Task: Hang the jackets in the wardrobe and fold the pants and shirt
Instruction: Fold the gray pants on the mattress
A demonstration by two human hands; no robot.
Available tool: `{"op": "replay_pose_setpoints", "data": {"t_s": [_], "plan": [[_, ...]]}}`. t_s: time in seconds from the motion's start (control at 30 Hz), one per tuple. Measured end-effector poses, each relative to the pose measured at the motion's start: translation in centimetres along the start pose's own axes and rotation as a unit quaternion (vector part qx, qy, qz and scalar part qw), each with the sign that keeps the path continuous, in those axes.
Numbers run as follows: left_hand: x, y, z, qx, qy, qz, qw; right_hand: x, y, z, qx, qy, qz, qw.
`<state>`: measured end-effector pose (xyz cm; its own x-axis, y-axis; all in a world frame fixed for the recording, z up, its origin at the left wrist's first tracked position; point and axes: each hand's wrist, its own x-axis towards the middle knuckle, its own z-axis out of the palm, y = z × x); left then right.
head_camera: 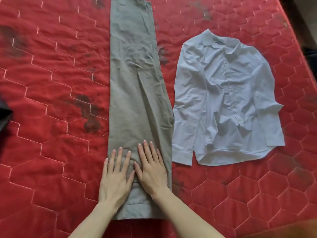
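Observation:
Olive-grey pants [137, 93] lie lengthwise on the red quilted bed [51, 152], one leg laid over the other, waistband nearest me. My left hand [115, 177] and my right hand [152, 169] press flat on the pants just above the waistband, side by side, fingers straight and spread. A pale blue button shirt [226, 100] lies spread face up to the right of the pants, collar away from me, sleeves folded in along its sides. It touches the pants' right edge near the hip.
A dark piece of fabric [5, 115] pokes in at the left edge of the bed. The quilt shows dark stains left of the pants. The bed's far right corner [291, 18] drops off into a dark floor area.

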<state>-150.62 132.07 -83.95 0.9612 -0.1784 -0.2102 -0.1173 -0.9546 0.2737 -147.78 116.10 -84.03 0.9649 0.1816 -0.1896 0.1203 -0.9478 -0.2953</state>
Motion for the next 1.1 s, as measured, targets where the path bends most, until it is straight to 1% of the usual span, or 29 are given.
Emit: {"op": "replay_pose_setpoints", "data": {"t_s": [0.07,0.17,0.27,0.37,0.5,0.63,0.77,0.87,0.97,1.03,1.1], "plan": [[-0.2,-1.4,0.7,0.008,0.004,0.027,1.0,-0.5,0.6,0.2,-0.004,0.016,0.02,1.0],[-0.3,-2.6,0.8,0.034,-0.002,0.068,0.997,-1.9,1.5,0.3,-0.013,0.027,0.076,0.997],[-0.4,-1.9,0.3,0.045,-0.005,0.061,0.997,-2.6,1.8,0.0,-0.021,0.019,0.106,0.994],[-0.4,0.0,-0.4,0.033,0.005,0.038,0.999,-2.3,1.4,-0.6,-0.029,0.011,0.1,0.995],[-0.2,2.5,-0.5,-0.007,-0.001,0.07,0.998,-2.8,1.6,-0.6,-0.053,0.033,0.012,0.998],[-0.5,1.2,0.6,-0.017,-0.009,0.113,0.993,-4.2,3.6,0.2,-0.034,0.023,0.001,0.999],[-0.8,-2.2,1.0,0.003,-0.032,0.234,0.972,-5.4,5.8,0.5,0.001,0.01,-0.055,0.998],[-0.5,-4.5,0.3,0.03,-0.056,0.309,0.949,-5.4,7.4,-0.2,-0.003,-0.031,-0.118,0.992],[0.1,-7.1,-0.9,0.06,-0.09,0.379,0.919,-4.9,9.8,-1.7,-0.048,-0.09,-0.217,0.971],[0.9,-9.0,-2.0,0.079,-0.121,0.42,0.896,-4.2,11.8,-3.2,-0.065,-0.129,-0.288,0.947],[1.7,-10.4,-3.0,0.098,-0.136,0.441,0.882,-3.0,13.5,-4.8,-0.063,-0.168,-0.34,0.923]]}}
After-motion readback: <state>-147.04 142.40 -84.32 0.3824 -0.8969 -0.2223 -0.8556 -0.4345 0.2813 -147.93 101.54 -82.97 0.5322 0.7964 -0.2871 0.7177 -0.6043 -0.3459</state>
